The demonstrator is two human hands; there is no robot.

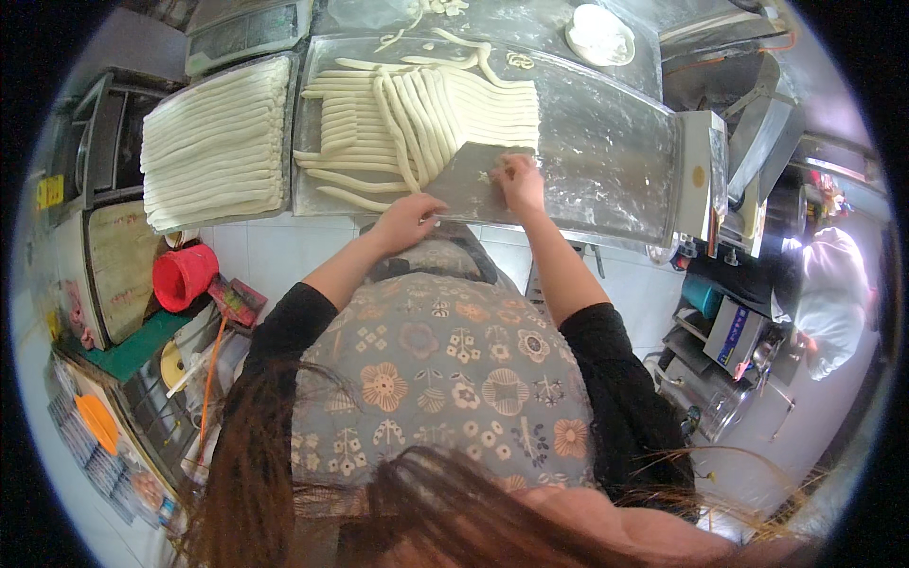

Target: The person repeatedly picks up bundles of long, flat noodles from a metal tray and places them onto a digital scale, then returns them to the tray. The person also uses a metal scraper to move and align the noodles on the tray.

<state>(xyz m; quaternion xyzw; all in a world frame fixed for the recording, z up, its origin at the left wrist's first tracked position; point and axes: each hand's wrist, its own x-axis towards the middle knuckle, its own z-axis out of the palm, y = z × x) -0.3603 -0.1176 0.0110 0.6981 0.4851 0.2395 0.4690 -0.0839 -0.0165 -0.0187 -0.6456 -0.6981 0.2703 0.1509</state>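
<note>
On the floured metal worktop (603, 156) lies a batch of long pale dough strips (497, 113). Several strips slant forward across the others towards the front edge. My left hand (406, 224) is at that front edge, by the lower end of a slanting dough strip (398, 135). Its thumb and fingers curl towards each other, and whether anything is between them is unclear. My right hand (522, 186) is over the worktop just in front of the strips' right end. Its fingers are bent and blurred, close to small dough scraps (486, 176); a hold cannot be made out.
To the left, a tray (290, 142) carries tightly packed dough strips (213, 142). A bowl of white flour (600, 37) stands at the back. A red bucket (186, 275) is low on the left. A metal machine (753, 156) borders the worktop's right end.
</note>
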